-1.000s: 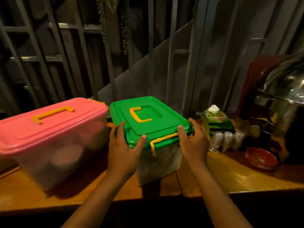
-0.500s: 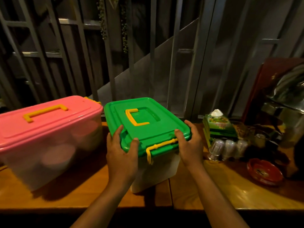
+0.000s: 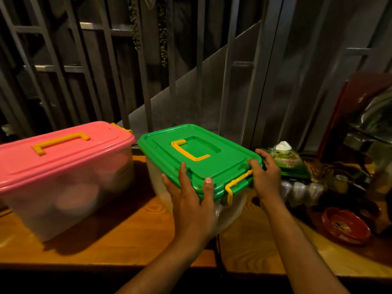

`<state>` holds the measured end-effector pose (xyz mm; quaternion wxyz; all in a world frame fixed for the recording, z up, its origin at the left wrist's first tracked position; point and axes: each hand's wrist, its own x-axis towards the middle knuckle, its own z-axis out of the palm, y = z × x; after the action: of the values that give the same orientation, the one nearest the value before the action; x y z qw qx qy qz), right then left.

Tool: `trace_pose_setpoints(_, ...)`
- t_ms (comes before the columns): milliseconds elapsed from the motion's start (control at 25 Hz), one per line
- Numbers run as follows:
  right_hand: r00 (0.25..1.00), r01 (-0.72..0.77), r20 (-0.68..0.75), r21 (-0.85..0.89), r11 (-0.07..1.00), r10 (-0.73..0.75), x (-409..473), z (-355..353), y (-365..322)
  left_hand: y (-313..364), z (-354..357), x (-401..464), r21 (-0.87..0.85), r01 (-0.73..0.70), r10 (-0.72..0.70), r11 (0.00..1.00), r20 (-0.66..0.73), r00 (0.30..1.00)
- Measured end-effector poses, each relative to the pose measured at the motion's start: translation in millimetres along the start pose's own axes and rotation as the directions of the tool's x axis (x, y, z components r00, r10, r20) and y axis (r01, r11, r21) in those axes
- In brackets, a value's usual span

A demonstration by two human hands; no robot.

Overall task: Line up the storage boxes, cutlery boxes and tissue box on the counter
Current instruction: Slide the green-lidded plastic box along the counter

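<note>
Wooden counter (image 3: 118, 236). Left hand (image 3: 191, 200) grips the near-left corner of the green-lidded box (image 3: 197, 160), fingers curled over the lid rim. Right hand (image 3: 265, 175) clasps its right end likewise. Pink-lidded box (image 3: 63, 158) just left, apart. Tissue pack (image 3: 284, 160) far right.

dim, warm light fell on a wooden bench (image 3: 127, 234) before grey metal bars (image 3: 146, 81) and a slanted stair wall (image 3: 191, 98).

eatery counter (image 3: 127, 236), shakers (image 3: 301, 190), chafing dish (image 3: 373, 122)
</note>
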<state>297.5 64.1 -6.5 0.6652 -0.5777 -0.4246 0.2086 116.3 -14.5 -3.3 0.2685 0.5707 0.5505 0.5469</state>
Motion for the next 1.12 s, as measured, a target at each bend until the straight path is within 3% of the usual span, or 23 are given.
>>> trace_pose_setpoints(280,0.999,-0.046,-0.009,-0.013,0.999,0.046,18,-15,2,7,13,-4,0.023,-0.01,0.007,1.0,0.094,0.996)
trace_pose_setpoints(360,0.995,-0.061,-0.087,-0.069,0.996,0.055,11,-16,-5,1,0,2,-0.027,-0.035,0.036,0.999,0.064,0.997)
trace_pose_setpoints(480,0.965,0.098,-0.216,-0.218,0.971,-0.146,-36,-11,-29,-19,-29,42,-0.059,-0.007,0.003,0.998,-0.066,0.998)
trace_pose_setpoints(600,0.921,0.338,-0.054,-0.379,0.861,-0.386,-98,11,-45,-43,-52,116,-0.055,0.139,-0.146,0.989,-0.138,0.98)
trace_pose_setpoints(760,0.883,0.427,0.109,-0.589,0.686,-0.456,-117,31,-33,-58,-57,182,-0.003,0.244,-0.244,0.97,-0.017,0.97)
trace_pose_setpoints(960,0.878,0.458,0.14,-0.522,0.72,-0.457,-108,27,-24,-63,-53,205,-0.168,0.272,-0.271,0.948,0.029,0.962)
trace_pose_setpoints(1120,0.869,0.484,0.158,-0.469,0.739,-0.469,-89,14,-17,-69,-46,199,-0.228,0.239,-0.251,0.944,-0.021,0.968)
